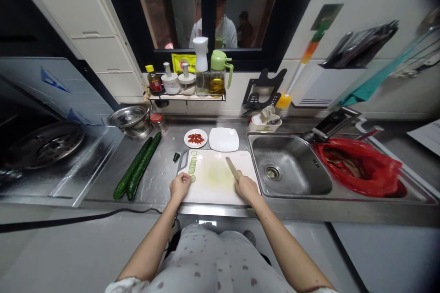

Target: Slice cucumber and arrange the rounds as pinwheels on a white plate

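My right hand (246,187) is wrapped round the handle of a knife, and its blade (231,167) lies low over the white cutting board (206,194), tip pointing away to the left. At the board's left side my left hand (180,186) has its fingertips pinched together at the edge of a cucumber slice (193,178). Beyond those fingers runs a short row of thin cucumber slices (192,165), partly overlapping. A pale green wet patch marks the middle of the board. Just left of the board's grey handle sits a dark green cucumber end (176,157).
Two whole cucumbers (142,165) lie to the left, near a steel pot (129,121). Behind the board stand a plate of chopped red pieces (195,138) and a white plate (224,139). On the right are the sink (292,183) and a red plastic bag (364,169).
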Available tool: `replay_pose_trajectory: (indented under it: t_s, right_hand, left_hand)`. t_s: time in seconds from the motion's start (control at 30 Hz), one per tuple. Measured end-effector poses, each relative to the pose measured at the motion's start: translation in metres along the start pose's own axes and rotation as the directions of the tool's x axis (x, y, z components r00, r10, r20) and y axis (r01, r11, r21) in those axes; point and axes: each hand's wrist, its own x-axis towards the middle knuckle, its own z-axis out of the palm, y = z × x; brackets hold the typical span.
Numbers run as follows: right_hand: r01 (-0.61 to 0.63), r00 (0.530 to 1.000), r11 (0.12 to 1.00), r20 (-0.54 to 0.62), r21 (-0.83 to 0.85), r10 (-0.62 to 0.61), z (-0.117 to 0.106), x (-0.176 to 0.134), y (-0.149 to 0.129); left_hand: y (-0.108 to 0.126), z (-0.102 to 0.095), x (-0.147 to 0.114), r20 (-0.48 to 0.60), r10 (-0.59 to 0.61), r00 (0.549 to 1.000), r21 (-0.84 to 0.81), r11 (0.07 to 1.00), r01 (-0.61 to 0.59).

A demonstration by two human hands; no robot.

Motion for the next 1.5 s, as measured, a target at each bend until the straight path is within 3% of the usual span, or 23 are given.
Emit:
replay_pose_trajectory:
  t_s: [0.43,0.7,0.97,1.17,1.5]
  right_hand:
    - [-0.003,1.0,1.0,0.013,0.001,0.003,0.001,0.002,0.001]
    - [-0.009,0.999,1.0,0.031,0.006,0.009,0.002,0.004,0.0]
    - [-0.005,1.0,1.0,0.031,0.0,0.005,0.002,0.004,0.0]
    - [-0.002,0.999,1.0,0.033,-0.003,0.002,0.001,0.003,-0.002]
    - [-0.011,0.999,1.0,0.045,-0.005,0.011,-0.001,0.002,-0.003]
  left_hand:
    - [0.003,-0.004,0.009,-0.03,0.01,1.0,0.196,0.981,-0.004]
    - [0.007,-0.001,0.012,-0.073,0.021,0.997,0.117,0.993,-0.012]
    - [0.033,0.001,0.036,-0.105,0.028,0.994,0.073,0.997,-0.02]
    - [0.056,0.002,0.072,-0.113,0.085,0.99,0.235,0.97,-0.057]
    - [0.07,0.009,0.1,0.029,0.232,0.972,0.496,0.841,-0.215]
